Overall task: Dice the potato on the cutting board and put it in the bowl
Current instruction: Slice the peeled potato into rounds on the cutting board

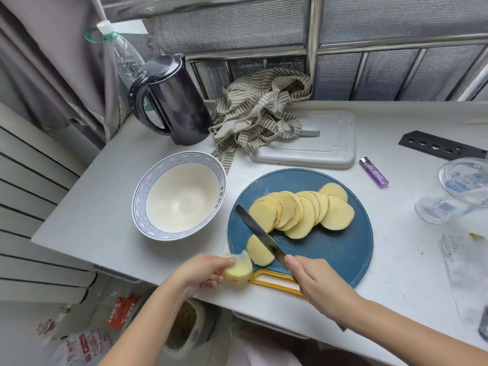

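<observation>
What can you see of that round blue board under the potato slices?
The cutting board is round, dark blue, plastic-looking, with a raised rim and a yellow-edged handle at its near edge. It lies flat on the counter, right of the bowl. A fanned row of potato slices and one separate slice rest on it; the knife slants over its left part.

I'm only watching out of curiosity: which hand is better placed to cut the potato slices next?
Probably the right hand: it grips the knife, whose blade lies across the cutting board beside the slices. The left hand holds a potato end piece at the board's edge.
</observation>
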